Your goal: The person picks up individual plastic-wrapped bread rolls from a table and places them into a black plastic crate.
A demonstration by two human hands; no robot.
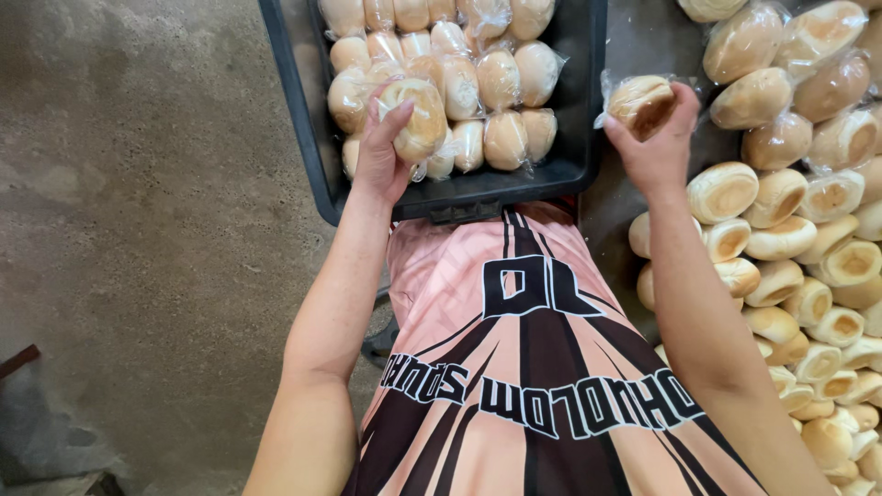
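While left grip (384,147) clasps glossy round bun (415,118) | right grip (657,147) pinches (seemingly) bagged bun (641,103)

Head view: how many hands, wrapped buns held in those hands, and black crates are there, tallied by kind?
Hands: 2, left hand, right hand
Held wrapped buns: 2, left bun, right bun
Black crates: 1, crate
Total: 5

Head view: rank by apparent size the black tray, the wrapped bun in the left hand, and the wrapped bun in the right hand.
1. Black tray, by far the largest.
2. The bun in the left hand and the bun in the right hand look about alike; fingers and wrap hide parts of both, so I won't rank them.
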